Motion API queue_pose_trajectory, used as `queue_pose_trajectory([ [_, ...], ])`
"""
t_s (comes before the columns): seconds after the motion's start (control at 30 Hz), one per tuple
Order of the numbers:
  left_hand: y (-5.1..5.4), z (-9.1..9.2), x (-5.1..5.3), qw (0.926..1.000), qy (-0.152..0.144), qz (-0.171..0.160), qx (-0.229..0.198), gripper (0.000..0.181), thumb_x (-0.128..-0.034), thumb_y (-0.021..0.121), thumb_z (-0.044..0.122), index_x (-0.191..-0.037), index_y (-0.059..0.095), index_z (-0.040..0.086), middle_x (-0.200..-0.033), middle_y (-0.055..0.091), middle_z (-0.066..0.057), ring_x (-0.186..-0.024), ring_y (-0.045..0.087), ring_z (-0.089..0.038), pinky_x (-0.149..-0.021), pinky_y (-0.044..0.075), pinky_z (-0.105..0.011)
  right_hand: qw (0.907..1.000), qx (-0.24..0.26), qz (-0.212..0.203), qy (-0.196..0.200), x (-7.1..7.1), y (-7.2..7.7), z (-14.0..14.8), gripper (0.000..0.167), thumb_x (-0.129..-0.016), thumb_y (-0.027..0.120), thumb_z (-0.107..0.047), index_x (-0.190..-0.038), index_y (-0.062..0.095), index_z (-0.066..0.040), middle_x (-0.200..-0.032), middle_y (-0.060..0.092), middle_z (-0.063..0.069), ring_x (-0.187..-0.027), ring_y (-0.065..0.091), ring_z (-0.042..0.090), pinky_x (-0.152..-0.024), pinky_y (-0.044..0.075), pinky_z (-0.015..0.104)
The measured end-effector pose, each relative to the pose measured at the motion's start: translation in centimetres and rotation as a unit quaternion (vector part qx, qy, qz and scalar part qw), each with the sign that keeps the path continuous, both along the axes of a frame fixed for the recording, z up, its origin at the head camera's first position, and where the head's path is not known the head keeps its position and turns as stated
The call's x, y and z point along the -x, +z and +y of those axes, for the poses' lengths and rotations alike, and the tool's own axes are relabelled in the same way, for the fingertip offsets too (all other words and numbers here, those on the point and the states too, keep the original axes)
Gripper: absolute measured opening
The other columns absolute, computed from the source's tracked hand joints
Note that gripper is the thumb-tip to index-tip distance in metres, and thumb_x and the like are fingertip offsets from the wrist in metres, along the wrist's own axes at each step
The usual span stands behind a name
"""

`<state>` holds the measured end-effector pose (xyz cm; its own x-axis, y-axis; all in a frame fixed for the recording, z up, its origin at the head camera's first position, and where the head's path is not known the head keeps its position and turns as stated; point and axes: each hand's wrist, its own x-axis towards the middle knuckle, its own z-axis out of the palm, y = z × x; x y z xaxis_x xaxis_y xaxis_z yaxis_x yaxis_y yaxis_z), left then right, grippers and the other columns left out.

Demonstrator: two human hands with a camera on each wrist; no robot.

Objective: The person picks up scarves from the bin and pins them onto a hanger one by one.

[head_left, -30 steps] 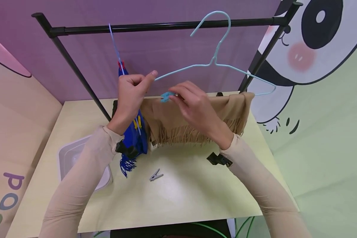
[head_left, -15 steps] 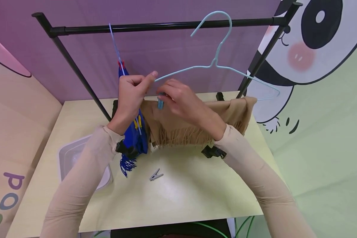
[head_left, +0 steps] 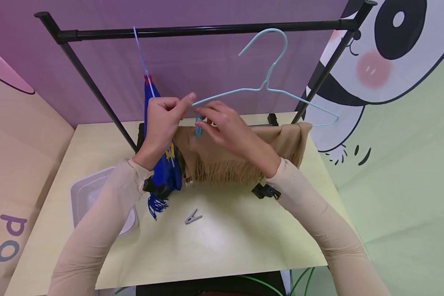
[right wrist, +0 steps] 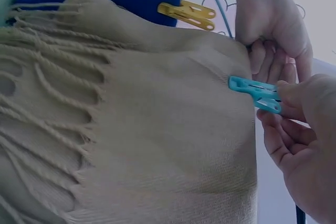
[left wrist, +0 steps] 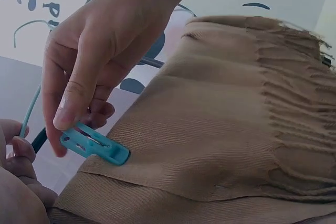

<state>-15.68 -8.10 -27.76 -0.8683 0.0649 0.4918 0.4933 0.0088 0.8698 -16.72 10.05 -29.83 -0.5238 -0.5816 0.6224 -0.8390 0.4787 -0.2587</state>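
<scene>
My left hand (head_left: pixel 164 119) grips the left end of a light blue hanger (head_left: pixel 264 85), together with the corner of the tan fringed scarf (head_left: pixel 212 158) draped over it. Between thumb and fingers, my right hand (head_left: pixel 227 127) pinches a turquoise clothespin (right wrist: pixel 254 90). The clothespin's tip lies over the scarf's folded top edge, just beside my left hand; in the left wrist view its far end (left wrist: pixel 118 153) rests against the cloth. Whether its jaws bite on the hanger wire beneath cannot be seen. The hanger's hook stands in front of the bar, off it.
A black rack bar (head_left: pixel 207 31) spans the back. On its left hangs a lilac hanger (head_left: pixel 139 53) with a blue scarf (head_left: pixel 168 176), a red clothespin (head_left: pixel 148 79) and a yellow clothespin (right wrist: pixel 189 15). A grey clothespin (head_left: pixel 193 216) and a pale basin (head_left: pixel 74 197) are on the table.
My right hand has moved left, turning the turquoise clothespin from level to pointing down onto the scarf's edge. The hanger's hook has dropped lower. My left hand keeps its grip.
</scene>
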Motion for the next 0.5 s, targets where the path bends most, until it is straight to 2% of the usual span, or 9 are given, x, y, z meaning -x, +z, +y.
queue_pose_trajectory([
  [0.17, -0.11, -0.08, -0.27, 0.9999, 0.004, 0.007, 0.007, 0.05, -0.0933, 0.068, 0.011, -0.05, 0.047, -0.002, -0.048, 0.035, 0.004, -0.049, 0.031, -0.016, -0.048, 0.02, -0.029, 0.9998, 0.02, 0.004, 0.005, -0.07, -0.56, -0.1, 0.031, -0.095, 0.067, -0.007, -0.122, 0.064, 0.008, -0.112, 0.066, 0.019, -0.089, 0.065, 0.024, -0.078, 0.054, 0.028],
  [0.5, -0.23, -0.38, -0.53, 0.9998, 0.013, 0.011, 0.006, 0.05, -0.0928, 0.068, 0.011, -0.05, 0.048, -0.003, -0.048, 0.035, 0.004, -0.048, 0.031, -0.016, -0.047, 0.019, -0.029, 0.999, 0.028, 0.033, 0.009, -0.36, -0.97, -0.3, 0.03, -0.094, 0.068, -0.004, -0.121, 0.065, 0.007, -0.113, 0.068, 0.017, -0.094, 0.064, 0.024, -0.081, 0.054, 0.029],
])
